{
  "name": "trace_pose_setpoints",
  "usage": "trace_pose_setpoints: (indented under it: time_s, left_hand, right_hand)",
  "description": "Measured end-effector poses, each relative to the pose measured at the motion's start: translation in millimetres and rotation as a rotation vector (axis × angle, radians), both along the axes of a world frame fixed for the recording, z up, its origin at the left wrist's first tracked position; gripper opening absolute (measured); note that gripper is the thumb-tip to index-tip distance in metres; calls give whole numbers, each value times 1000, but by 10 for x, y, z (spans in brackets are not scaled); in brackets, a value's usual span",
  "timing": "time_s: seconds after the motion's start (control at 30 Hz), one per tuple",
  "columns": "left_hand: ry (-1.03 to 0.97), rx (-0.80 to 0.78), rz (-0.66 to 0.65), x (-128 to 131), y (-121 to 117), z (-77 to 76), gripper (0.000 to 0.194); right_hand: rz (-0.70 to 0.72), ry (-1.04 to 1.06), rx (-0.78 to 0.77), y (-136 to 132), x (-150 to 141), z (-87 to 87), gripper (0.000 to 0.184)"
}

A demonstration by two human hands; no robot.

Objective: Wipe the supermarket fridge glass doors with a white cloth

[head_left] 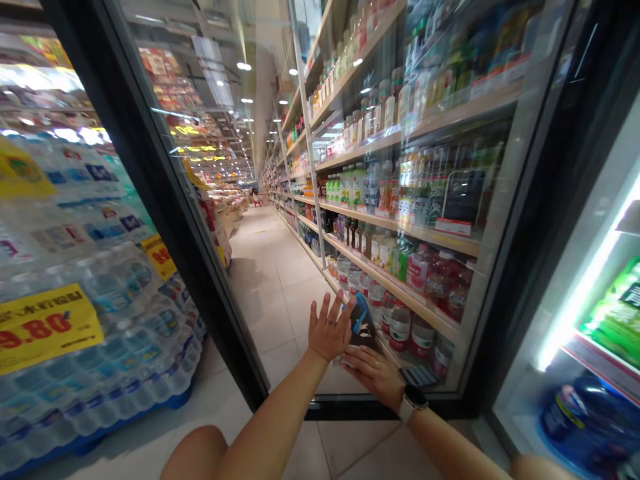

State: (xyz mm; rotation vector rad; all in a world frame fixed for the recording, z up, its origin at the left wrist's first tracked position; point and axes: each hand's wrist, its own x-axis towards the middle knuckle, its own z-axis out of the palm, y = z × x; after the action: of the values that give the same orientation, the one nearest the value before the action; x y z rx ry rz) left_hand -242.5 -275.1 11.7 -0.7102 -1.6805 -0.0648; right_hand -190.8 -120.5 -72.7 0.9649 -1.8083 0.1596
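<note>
A black-framed glass door [280, 280] stands in front of me. My left hand [329, 328] is raised at the glass low down, its fingers spread and nothing gripped in it. Just right of and below it, my right hand [371, 371] lies with fingers stretched out flat, overlapping the lower edge of a dark piece with a bright blue edge [360, 313]. I cannot tell whether that piece is on the glass or behind it. A watch [415, 399] with a pale strap is on my right wrist.
Through the glass, shelves [400, 230] of bottled drinks run along an aisle. Stacked water packs [115, 293] with a yellow price sign [50, 328] stand left. At right, a lit cooler holds a large blue bottle [583, 420]. My bent knee [197, 453] shows below.
</note>
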Motion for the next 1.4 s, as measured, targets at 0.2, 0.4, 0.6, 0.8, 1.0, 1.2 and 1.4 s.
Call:
trace_pose_setpoints:
  time_s: [0.2, 0.4, 0.6, 0.8, 1.0, 1.2, 1.4]
  left_hand:
    - [-30, -8, 30, 8, -12, -37, 65]
    - [-58, -18, 37, 13, -21, -58, 66]
    - [-49, -1, 20, 30, -8, -44, 66]
    - [-48, 8, 12, 75, 0, -15, 65]
    - [-43, 0, -4, 107, -10, -9, 63]
    - [-44, 4, 16, 139, -17, -34, 63]
    - [-65, 4, 26, 201, -8, -18, 63]
  right_hand:
    - [-51, 50, 44, 110, -38, 210, 33]
    - [-373, 169, -276, 497, -41, 766, 43]
    - [-518, 319, -828, 999, -46, 1107, 49]
    - [-443, 198, -810, 755, -17, 1088, 53]
    - [-205, 66, -357, 199, 13, 602, 49]
    - [-63, 30, -197, 45, 34, 225, 31]
    - [-60, 63, -43, 242, 40, 459, 31]
